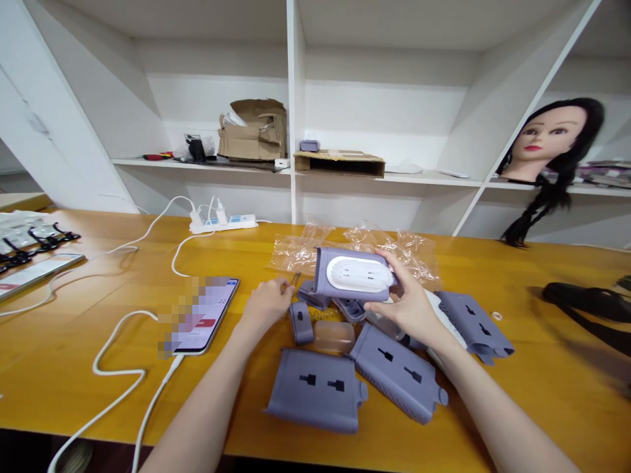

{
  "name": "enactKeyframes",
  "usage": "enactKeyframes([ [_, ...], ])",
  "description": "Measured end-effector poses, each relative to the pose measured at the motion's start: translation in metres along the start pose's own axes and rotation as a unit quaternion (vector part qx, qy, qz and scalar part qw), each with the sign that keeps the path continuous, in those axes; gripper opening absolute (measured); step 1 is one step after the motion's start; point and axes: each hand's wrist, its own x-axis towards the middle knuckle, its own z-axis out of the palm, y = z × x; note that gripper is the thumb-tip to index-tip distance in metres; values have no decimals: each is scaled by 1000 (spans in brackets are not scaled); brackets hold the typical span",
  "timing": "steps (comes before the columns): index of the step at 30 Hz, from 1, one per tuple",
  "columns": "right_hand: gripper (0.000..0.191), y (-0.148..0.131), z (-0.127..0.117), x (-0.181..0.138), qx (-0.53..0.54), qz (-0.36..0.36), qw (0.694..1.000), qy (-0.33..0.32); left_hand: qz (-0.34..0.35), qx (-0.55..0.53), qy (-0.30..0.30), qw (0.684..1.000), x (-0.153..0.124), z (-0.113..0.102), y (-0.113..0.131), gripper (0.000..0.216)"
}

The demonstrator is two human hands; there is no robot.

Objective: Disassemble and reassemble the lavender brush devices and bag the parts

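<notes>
My right hand [414, 309] grips a purple plastic housing [323, 272] from its right end and holds it above the table. A white oval plate [359, 274] with small slots fills the side facing me. To the left, my left hand [269, 302] is closed in a pinch on a thin coil spring [296, 279]. Below the raised housing lie a small purple part [302, 323], a clear plastic cup [334, 336] and several loose springs [323, 315]. Nearer to me are two more purple housings [315, 394] [394, 374], and another housing [473, 322] lies to the right.
A phone [207, 322] on a white cable lies left of my left arm. Crumpled clear plastic bags [414, 253] lie behind the parts. A white power strip [227, 224] stands near the shelf. A small white ring [496, 316] and black straps [586, 302] are at right.
</notes>
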Motion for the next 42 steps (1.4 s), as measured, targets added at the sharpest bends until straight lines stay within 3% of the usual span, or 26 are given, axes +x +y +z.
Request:
enactKeyframes([
  [3,92,0,-1,-1,30,3,999,-21,40,-52,27,998,-5,-8,10,29],
  [5,92,-2,-2,-2,55,9,998,-42,90,-140,40,985,-12,-14,20,36],
  [8,91,-5,-2,-2,92,15,993,-76,155,-446,-34,881,-25,-19,35,50],
  [10,92,-6,-1,-2,104,18,990,-97,149,-542,-104,820,-32,-19,41,55],
  [12,91,-8,0,-3,95,20,989,-112,115,-578,-127,797,-35,-17,45,53],
  [17,88,-12,5,-6,32,-14,989,-143,58,-606,-151,779,-34,-9,46,51],
  [24,91,-18,6,-10,-5,-51,989,-142,76,-610,-117,780,-38,-2,47,37],
  [28,95,-24,5,-10,-11,-50,990,-130,86,-646,-135,747,-39,-5,49,38],
  [32,94,-26,3,-10,4,-49,991,-126,62,-678,-160,715,-39,-7,51,53],
  [35,95,-25,3,-10,-4,-47,991,-127,33,-684,-162,711,-40,-6,54,60],
  [42,101,-30,5,-12,-13,-84,985,-148,27,-685,-193,702,-45,-5,59,51],
])
